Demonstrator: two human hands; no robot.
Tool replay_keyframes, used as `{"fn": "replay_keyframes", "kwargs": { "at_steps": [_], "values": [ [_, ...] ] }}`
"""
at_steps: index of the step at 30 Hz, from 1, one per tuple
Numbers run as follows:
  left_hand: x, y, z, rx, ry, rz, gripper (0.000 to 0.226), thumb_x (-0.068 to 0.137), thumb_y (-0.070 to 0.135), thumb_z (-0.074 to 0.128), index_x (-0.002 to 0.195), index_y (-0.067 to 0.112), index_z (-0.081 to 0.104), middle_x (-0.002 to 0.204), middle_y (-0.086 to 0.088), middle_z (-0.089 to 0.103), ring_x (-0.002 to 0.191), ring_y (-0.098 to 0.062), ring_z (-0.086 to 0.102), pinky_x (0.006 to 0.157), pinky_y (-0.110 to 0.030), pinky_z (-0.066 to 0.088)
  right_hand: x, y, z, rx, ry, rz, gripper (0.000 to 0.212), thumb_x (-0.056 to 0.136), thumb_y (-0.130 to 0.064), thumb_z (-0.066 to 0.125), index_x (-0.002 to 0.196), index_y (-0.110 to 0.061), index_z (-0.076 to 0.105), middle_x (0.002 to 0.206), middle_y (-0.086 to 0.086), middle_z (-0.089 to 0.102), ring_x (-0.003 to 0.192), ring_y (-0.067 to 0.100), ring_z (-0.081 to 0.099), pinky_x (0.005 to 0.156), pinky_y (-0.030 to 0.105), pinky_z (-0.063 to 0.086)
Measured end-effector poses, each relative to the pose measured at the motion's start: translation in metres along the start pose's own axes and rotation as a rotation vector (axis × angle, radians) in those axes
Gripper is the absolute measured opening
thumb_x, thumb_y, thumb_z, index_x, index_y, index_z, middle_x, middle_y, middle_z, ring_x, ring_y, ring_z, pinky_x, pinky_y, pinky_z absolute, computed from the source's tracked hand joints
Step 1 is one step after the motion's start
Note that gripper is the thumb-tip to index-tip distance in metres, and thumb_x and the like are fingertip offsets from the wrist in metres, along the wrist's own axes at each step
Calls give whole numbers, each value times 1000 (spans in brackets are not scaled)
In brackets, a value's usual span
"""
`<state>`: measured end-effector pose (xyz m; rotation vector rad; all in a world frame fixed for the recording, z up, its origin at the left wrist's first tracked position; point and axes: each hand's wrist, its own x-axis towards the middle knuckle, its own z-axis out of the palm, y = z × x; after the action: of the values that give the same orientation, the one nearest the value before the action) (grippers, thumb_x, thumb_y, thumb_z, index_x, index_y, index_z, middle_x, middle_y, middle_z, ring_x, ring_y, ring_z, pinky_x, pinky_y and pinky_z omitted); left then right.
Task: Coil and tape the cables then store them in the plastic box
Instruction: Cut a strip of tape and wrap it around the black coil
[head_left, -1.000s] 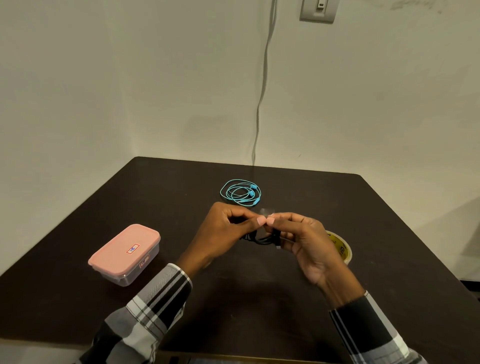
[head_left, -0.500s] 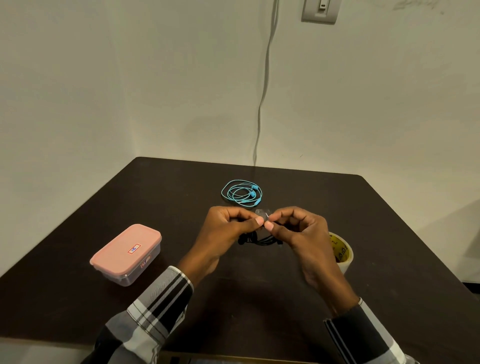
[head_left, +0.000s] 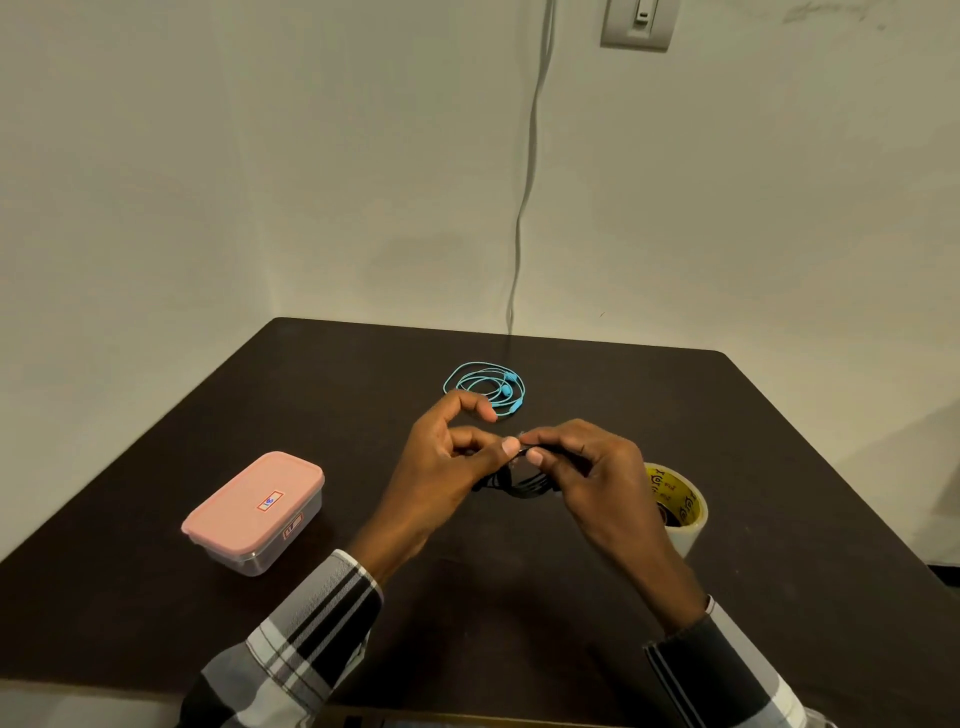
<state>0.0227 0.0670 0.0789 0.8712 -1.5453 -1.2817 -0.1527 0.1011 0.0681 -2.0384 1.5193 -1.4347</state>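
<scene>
A coiled black cable (head_left: 519, 486) hangs just above the dark table (head_left: 623, 395) between both hands. My left hand (head_left: 447, 467) and my right hand (head_left: 592, 467) pinch the coil's top together, thumbs nearly touching; a small bit of clear tape seems to sit there, hard to tell. The left index finger is lifted free. A coiled turquoise earphone cable (head_left: 485, 387) lies on the table just beyond the hands. The plastic box (head_left: 254, 512), clear with a pink lid on, stands at the left. A roll of clear tape (head_left: 678, 506) sits right behind my right hand.
The table fills a corner between two pale walls. A grey cable (head_left: 524, 197) runs down the back wall to the table's far edge. A wall switch (head_left: 639, 21) is at the top.
The hands have stayed over the same spot, working the top of the black coil. The left index finger has lifted away from the pinch. The view shifted slightly.
</scene>
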Motion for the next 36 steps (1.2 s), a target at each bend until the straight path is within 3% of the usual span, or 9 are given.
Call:
{"fn": "replay_keyframes", "kwargs": {
  "at_steps": [6, 13, 17, 19, 23, 25, 28, 32, 36],
  "values": [
    [3, -6, 1, 216, 21, 209, 15, 91, 18, 67, 104, 22, 74, 93, 3, 76, 91, -10, 71, 86, -33, 56, -1, 4, 4, -252, 23, -201, 18, 92, -11, 65, 107, -18, 72, 91, -6, 64, 82, 7, 58, 69, 18, 47],
    [0, -5, 1, 405, 34, 259, 19, 80, 28, 78, 98, 24, 77, 86, 10, 73, 83, -4, 67, 76, -26, 56, -5, 7, 9, -347, -10, -192, 18, 89, -6, 64, 104, -15, 66, 96, -1, 61, 83, 13, 57, 68, 26, 50],
    [1, -7, -1, 514, 45, 297, 10, 84, 29, 73, 93, 23, 75, 85, 11, 70, 82, -5, 65, 73, -31, 55, -5, 4, 8, -336, -25, -173, 17, 94, -24, 50, 101, -15, 63, 93, -3, 56, 78, 6, 50, 65, 13, 38],
    [2, -8, -1, 535, 27, 302, 3, 88, 27, 69, 88, 25, 72, 84, 10, 67, 80, -7, 63, 72, -31, 53, -3, 2, 7, -318, -29, -153, 11, 95, -22, 54, 99, -17, 62, 91, -7, 56, 75, 3, 48, 64, 10, 35],
    [5, -12, -1, 504, -85, 144, 16, 96, 31, 58, 85, 25, 68, 80, 7, 67, 75, -9, 62, 72, -36, 51, -1, 0, 7, -151, -18, -57, 10, 93, -13, 63, 98, -18, 69, 91, -10, 68, 84, 4, 62, 70, 21, 51],
    [6, -12, -1, 361, -167, 7, 26, 98, 33, 53, 86, 17, 69, 77, -2, 65, 72, -12, 56, 70, -38, 46, 1, -2, 5, -5, -18, 16, 14, 92, -9, 65, 99, -18, 73, 94, -11, 72, 91, 6, 67, 78, 25, 56],
    [7, -7, -1, 166, -212, -137, 35, 99, 34, 50, 83, 9, 68, 79, -1, 65, 82, -16, 55, 82, -37, 41, 0, -6, 2, 174, -29, 72, 18, 91, -6, 66, 104, -12, 76, 99, -4, 75, 96, 7, 69, 83, 25, 57],
    [7, -3, -1, 71, -217, -178, 36, 101, 29, 47, 85, 6, 69, 83, 1, 69, 92, -14, 60, 96, -37, 41, 0, -8, -3, 278, -76, 79, 23, 91, -7, 65, 112, -10, 74, 100, 4, 74, 96, 11, 68, 82, 24, 56],
    [7, -2, -2, 51, -220, -188, 34, 101, 29, 47, 81, 12, 70, 82, 0, 71, 87, -9, 65, 90, -28, 45, 2, -6, -8, 201, -182, 87, 36, 84, -8, 74, 119, -18, 71, 104, -6, 70, 103, 9, 66, 90, 27, 56]
  ]
}}
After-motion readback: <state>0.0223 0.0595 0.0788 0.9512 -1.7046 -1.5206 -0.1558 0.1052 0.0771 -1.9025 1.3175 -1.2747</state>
